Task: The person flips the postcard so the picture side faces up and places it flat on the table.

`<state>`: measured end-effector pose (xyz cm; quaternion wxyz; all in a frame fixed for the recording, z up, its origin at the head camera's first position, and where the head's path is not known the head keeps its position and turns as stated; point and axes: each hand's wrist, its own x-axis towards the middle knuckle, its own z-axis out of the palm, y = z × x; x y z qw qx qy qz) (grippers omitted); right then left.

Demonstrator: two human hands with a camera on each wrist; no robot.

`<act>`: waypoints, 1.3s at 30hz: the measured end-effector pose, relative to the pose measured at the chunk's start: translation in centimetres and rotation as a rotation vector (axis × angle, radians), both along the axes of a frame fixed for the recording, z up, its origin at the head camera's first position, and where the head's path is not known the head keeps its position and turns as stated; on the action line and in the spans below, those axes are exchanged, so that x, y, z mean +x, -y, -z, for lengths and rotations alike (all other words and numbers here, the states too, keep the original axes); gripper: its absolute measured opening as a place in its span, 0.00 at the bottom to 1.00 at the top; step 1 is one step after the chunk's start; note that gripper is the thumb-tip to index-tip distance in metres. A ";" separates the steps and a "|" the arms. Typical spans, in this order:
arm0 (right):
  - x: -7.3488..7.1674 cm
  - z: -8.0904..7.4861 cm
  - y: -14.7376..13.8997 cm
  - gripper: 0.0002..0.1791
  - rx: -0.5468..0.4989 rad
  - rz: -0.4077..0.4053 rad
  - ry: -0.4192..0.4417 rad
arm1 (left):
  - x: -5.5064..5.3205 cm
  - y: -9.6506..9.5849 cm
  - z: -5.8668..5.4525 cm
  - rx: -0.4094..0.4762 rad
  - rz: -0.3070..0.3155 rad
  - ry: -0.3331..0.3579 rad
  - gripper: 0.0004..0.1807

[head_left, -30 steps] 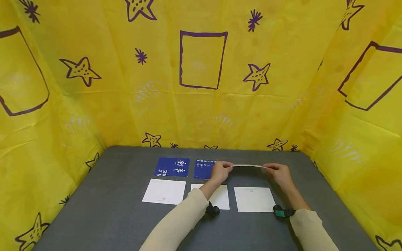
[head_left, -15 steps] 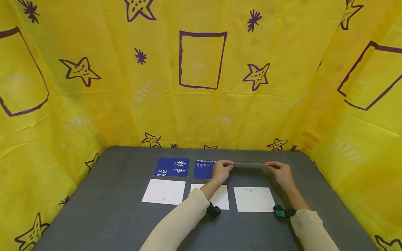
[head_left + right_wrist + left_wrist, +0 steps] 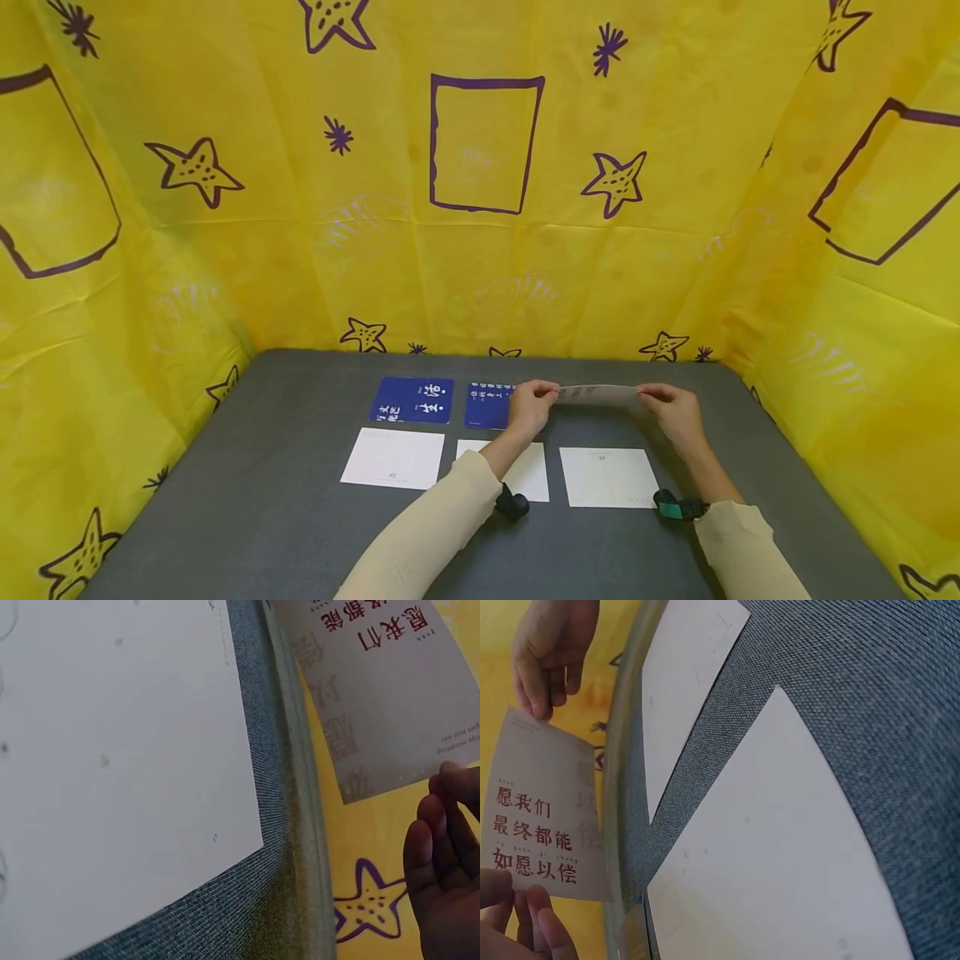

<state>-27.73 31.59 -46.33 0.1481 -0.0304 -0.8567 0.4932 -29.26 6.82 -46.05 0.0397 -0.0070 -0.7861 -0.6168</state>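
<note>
A postcard (image 3: 600, 395) with red Chinese characters is raised over the far right part of the table, stretched between both hands. My left hand (image 3: 529, 410) pinches its left end between thumb and fingers, while my right hand (image 3: 672, 414) pinches the opposite end. The printed face of the postcard (image 3: 540, 802) shows in the left wrist view, and in the right wrist view thumb and fingertips of the right hand (image 3: 450, 855) meet at its edge. Beneath the left forearm lies a white card (image 3: 525, 471), partly covered. A blue card (image 3: 486, 404) sits partly behind the left hand.
Another blue card (image 3: 411, 400) with white characters lies at the back left of the dark grey table (image 3: 247, 500). Two more white cards lie in the front row, a left card (image 3: 393, 457) and a right card (image 3: 607, 477). Yellow patterned cloth (image 3: 480, 275) encloses the table behind and at both sides.
The postcard has tipped from nearly edge-on to showing its printed face to the head camera. Both hands have risen slightly, and the right has shifted a little to the right. The other cards stay put.
</note>
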 end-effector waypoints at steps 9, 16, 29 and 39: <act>-0.2 -0.8 0.1 0.16 -0.008 0.023 0.019 | 0.0 -0.1 -0.2 0.017 -0.016 -0.015 0.05; -0.3 -1.3 0.3 0.17 -0.017 0.025 0.025 | -0.1 0.0 -0.4 0.049 -0.029 0.001 0.06; -0.2 -0.8 0.6 0.16 -0.115 -0.010 0.006 | -0.2 0.3 -0.3 0.177 -0.020 0.035 0.07; -0.1 -0.7 0.8 0.17 -0.225 -0.019 0.008 | -0.3 0.2 0.1 0.288 0.017 0.035 0.07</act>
